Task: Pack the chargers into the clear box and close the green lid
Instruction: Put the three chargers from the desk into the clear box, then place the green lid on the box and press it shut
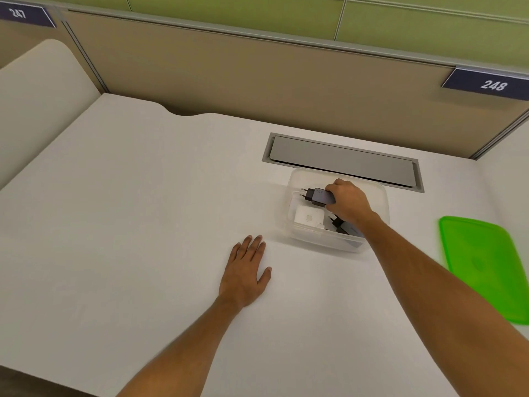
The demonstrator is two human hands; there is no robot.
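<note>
The clear box (297, 179) stands on the white desk, right of centre. My right hand (347, 202) reaches into it and grips a dark grey charger (317, 196) whose plug pins point left. Below that charger, a white square charger (309, 216) lies flat on the box floor. Another dark charger (342, 226) lies in the box, partly hidden under my right wrist. The green lid (483, 265) lies flat on the desk to the right of the box. My left hand (246, 270) rests palm down on the desk, left of the box, fingers spread, holding nothing.
A grey cable hatch (343, 160) is set into the desk just behind the box. A beige partition (229, 73) runs along the back, with number plates 247 and 248. The desk's near edge shows at the bottom left.
</note>
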